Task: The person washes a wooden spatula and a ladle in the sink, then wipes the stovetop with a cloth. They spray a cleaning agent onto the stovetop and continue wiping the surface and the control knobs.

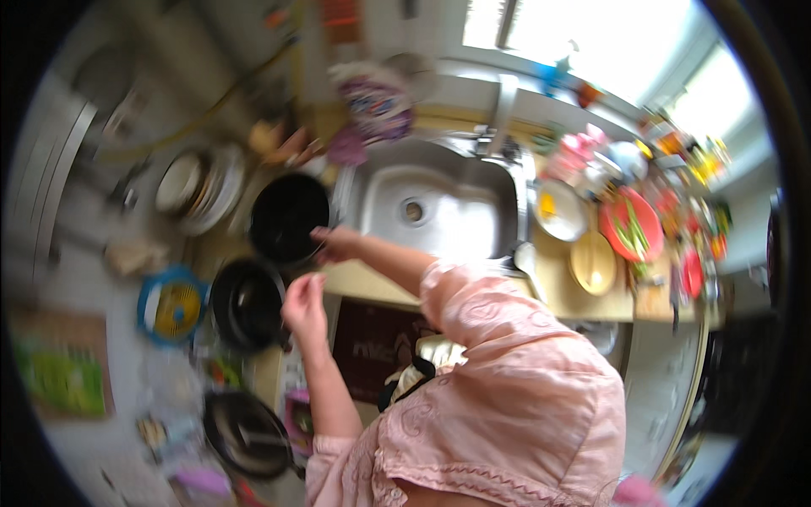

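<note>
Two black pots stand on the counter to the left of the sink. At the nearer rim of the farther black pot [287, 207], my right hand [338, 243] has its fingers closed, apparently on the edge. My left hand [304, 306] is beside the second black pot [245, 283], with fingers and thumb drawn together. Whatever the left fingers hold, if anything, is too small or blurred to make out. A dark handle shows just below that hand. Some light-coloured thing or reflection lies inside the second pot.
Right of the pots is a steel sink [439, 241] with a faucet [504, 106]. Beyond it stand a white bowl [562, 221], a yellow bowl [593, 275] and a red basin [612, 232] with green vegetables. Stacked plates [224, 190], a blue basket [145, 308] and a frying pan [245, 431] are at left.
</note>
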Available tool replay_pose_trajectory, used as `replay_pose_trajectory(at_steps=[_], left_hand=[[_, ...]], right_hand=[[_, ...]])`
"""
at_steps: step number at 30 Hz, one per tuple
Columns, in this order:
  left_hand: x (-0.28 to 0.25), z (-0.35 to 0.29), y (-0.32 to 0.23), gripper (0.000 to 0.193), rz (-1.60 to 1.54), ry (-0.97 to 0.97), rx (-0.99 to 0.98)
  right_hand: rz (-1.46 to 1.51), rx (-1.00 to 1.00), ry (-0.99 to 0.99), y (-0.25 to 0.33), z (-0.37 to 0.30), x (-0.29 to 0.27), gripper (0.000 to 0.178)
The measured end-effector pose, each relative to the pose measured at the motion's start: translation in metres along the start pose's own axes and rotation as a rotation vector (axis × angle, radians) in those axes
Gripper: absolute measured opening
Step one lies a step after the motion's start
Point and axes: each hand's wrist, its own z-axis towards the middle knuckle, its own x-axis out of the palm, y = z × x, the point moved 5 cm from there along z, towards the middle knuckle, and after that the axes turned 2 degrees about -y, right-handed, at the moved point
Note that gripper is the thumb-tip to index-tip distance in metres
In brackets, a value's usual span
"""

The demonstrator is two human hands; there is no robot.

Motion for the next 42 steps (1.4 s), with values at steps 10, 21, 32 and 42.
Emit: replay_pose_trajectory(at_steps=[10,21,32,42], left_hand=[[0.093,-0.007,0.047,0.016,-0.126,0.368,-0.094],[0.211,-0.069,0.063,0.038,-0.048,0.872,-0.137],[0.271,-0.058,0.051,0.051,0.191,0.847,-0.039],[0.325,-0.081,0.047,0.043,0.277,0.821,-0.090]], right_hand=[[-0.077,-0.474,-0.464,-0.058,-0.145,-0.121,0.025],[0.005,-0.496,-0.862,-0.092,-0.303,-0.240,0.023],[0.098,-0.411,-0.591,-0.082,-0.271,-0.267,0.035],[-1.120,-0.614,-1.739,0.032,-0.417,-0.445,0.033]])
